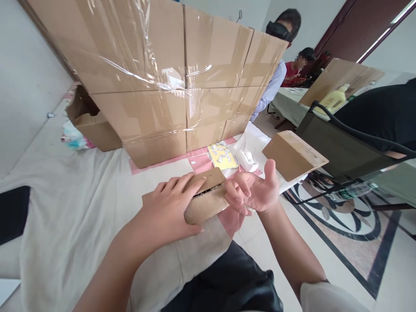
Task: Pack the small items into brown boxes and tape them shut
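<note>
A small brown cardboard box (208, 209) lies on the cloth-covered table in front of me, with a dark slit along its upper edge. My left hand (169, 208) grips its left part, fingers spread over the top and thumb along the near side. At the right end of the box is my right hand (255, 190), palm turned up, thumb raised and fingers partly curled. Nothing shows in that hand; whether its fingertips touch the box I cannot tell. Beyond the hands lie a yellow sheet (222, 155) bearing small white pieces and a white tape dispenser (248, 161).
A wall of taped cartons (156, 112) stands across the table. An open carton (97, 130) sits at its left, another carton (294, 156) at the right edge. A dark tablet-like object (13, 212) lies far left. Other people and a chair (341, 151) are beyond.
</note>
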Tool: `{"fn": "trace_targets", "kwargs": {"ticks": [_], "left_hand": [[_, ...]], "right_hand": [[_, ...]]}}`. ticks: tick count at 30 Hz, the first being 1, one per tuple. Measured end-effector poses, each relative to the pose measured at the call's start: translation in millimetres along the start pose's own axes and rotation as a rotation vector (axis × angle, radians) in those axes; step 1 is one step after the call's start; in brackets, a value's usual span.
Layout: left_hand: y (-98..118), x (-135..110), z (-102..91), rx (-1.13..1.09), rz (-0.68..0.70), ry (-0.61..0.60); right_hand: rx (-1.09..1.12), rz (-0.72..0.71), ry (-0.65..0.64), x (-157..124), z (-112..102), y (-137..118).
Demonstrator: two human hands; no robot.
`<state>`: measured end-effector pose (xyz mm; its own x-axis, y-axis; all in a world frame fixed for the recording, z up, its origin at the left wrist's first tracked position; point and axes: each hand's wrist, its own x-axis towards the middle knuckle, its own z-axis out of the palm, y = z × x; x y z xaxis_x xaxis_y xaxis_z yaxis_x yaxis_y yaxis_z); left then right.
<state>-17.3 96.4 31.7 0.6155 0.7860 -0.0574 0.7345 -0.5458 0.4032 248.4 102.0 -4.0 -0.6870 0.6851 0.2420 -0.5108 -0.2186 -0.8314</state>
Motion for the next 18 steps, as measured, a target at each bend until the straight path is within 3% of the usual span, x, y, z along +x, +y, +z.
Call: {"fn": "trace_targets", "kwargs": {"ticks": [7, 14, 18], "left_hand": [[-5.1, -3.2, -10.2, -0.015, 0.079, 0.209], [3.7, -13.3, -24.6, -0.195, 0.126, 0.353], [9.6, -15.1, -24.7, -0.232, 0.178, 0.396]], "right_hand": [[-0.247, 0.001, 0.256, 2.4, 40.0, 4.5], [-0.570, -0.010, 0.315, 5.1, 68.4, 18.1], [-0.807, -0.012, 0.246, 8.7, 74.1, 22.3]]}}
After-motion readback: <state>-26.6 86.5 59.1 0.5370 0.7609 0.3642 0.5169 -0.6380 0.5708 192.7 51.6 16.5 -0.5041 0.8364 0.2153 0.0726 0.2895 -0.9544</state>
